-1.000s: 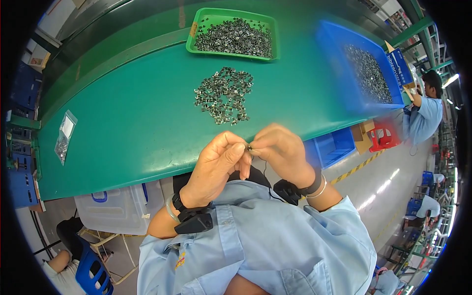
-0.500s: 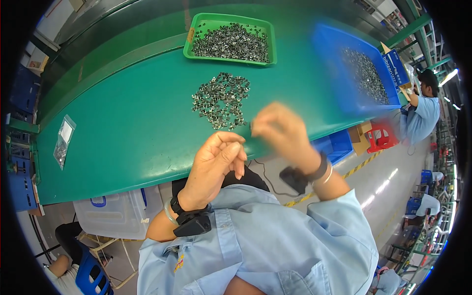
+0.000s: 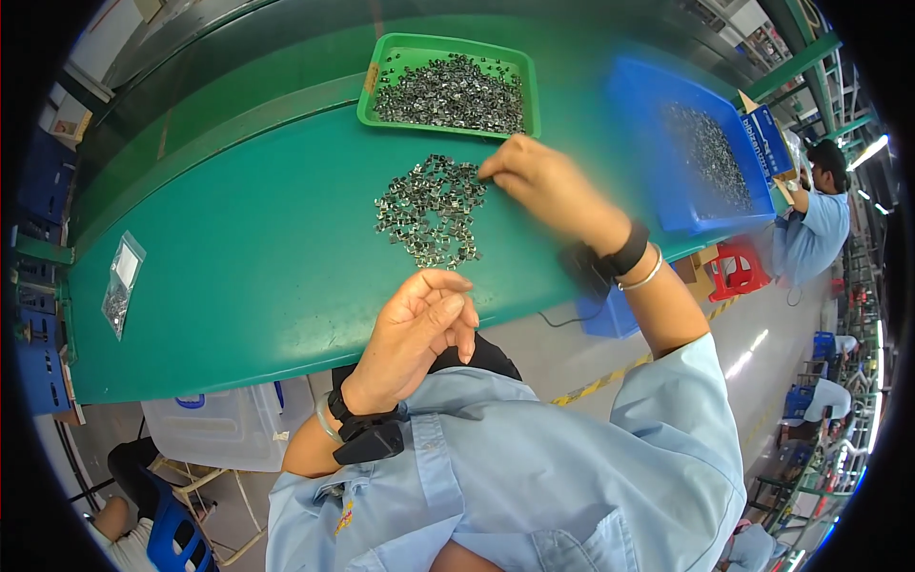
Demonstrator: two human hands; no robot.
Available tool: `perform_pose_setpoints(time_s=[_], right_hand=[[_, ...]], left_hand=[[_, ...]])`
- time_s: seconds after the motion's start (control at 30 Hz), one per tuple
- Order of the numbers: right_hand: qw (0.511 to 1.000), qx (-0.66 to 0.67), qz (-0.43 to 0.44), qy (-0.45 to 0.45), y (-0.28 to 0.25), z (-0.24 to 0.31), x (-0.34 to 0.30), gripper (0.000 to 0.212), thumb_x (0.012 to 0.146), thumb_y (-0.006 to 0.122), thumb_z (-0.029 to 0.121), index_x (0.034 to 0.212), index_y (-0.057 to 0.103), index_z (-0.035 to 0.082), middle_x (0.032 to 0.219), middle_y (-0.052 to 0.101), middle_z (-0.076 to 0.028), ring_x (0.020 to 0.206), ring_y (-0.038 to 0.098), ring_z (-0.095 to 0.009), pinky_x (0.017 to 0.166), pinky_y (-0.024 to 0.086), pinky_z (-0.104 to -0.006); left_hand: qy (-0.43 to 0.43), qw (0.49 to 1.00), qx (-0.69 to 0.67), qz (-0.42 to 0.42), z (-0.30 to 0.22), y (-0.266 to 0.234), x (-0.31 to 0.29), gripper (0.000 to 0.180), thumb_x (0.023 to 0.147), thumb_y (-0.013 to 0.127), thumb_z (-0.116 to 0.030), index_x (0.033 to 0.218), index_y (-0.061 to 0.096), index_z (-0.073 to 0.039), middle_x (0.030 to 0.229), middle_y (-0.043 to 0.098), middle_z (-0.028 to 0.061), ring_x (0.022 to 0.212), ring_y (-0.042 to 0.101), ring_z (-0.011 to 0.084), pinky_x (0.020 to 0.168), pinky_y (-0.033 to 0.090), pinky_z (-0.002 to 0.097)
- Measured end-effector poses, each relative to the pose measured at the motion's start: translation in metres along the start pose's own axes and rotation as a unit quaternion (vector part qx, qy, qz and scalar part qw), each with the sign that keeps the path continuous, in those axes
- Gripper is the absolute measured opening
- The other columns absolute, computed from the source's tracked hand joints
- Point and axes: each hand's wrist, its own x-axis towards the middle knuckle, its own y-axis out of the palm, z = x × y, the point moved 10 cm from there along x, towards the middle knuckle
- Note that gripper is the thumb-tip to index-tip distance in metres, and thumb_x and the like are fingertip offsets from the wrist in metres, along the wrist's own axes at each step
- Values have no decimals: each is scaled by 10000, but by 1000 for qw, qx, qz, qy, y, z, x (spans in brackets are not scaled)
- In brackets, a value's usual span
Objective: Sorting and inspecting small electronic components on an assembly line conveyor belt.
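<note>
A loose pile of small shiny metal pieces [image 3: 431, 212] lies on the green tabletop [image 3: 257, 257]. At the right edge of that pile is my right hand [image 3: 548, 186], its thumb and fingertips pinched together; whatever is between them is too small to make out. My left hand [image 3: 415, 329] hangs at the table's near edge, just below the pile, with thumb and index finger drawn together and the other fingers curled. Anything in it is hidden. Behind the pile stands a green tray [image 3: 448, 132] holding many more of these metal pieces [image 3: 457, 92].
A large blue bin [image 3: 681, 205] of small metal parts sits on the right. A clear plastic bag [image 3: 124, 281] lies at the left. Under the table are a lidded clear box [image 3: 214, 429] and a red stool [image 3: 734, 272]. A co-worker [image 3: 820, 224] is beyond the bin.
My right hand has moved away from my left hand, forward to the right edge of the pile. The left hand keeps nearly the same place and curl.
</note>
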Motion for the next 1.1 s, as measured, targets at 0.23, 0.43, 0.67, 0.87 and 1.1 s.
perform_pose_setpoints(time_s=[0.23, 0.43, 0.67, 0.87, 1.1], right_hand=[[998, -24, 9, 50, -12, -6, -28, 146, 820, 579, 40, 951, 640, 57, 885, 579, -78, 854, 589, -236, 750, 476, -318], [995, 45, 19, 87, -7, -5, -29, 126, 813, 593, 50, 933, 629, 53, 887, 577, -77, 832, 583, -240, 737, 472, -325], [997, 3, 63, 34, 1, 5, -28, 122, 809, 626, 84, 924, 620, 41, 872, 570, -83, 784, 580, -263, 703, 473, -332], [995, 91, -36, -6, -9, 61, -46, 147, 751, 681, 47, 872, 600, 34, 832, 577, -85, 748, 582, -257, 652, 474, -344], [988, 56, -103, -105, -1, 98, -61, 217, 679, 726, 2, 838, 583, 38, 804, 599, -72, 718, 594, -233, 604, 473, -330]], left_hand=[[-12, 1000, -7, 7, 3, 0, 2, 175, 957, 484, -129, 1093, 486, -21, 834, 579, 99, 624, 571, 160, 560, 492, 298], [-8, 1000, 4, 2, 1, 1, 1, 170, 954, 489, -130, 1085, 492, -21, 832, 579, 96, 621, 569, 159, 560, 493, 298], [6, 1000, 17, -6, 2, 1, 0, 170, 961, 476, -136, 1085, 494, -20, 839, 578, 95, 623, 569, 155, 561, 492, 289], [24, 998, 44, -31, -4, 5, 4, 193, 973, 456, -160, 1092, 491, -13, 843, 578, 89, 632, 571, 149, 561, 488, 286], [17, 998, 47, -23, -3, 9, 6, 197, 971, 481, -202, 1036, 498, -16, 864, 582, 72, 654, 563, 127, 594, 472, 265]])
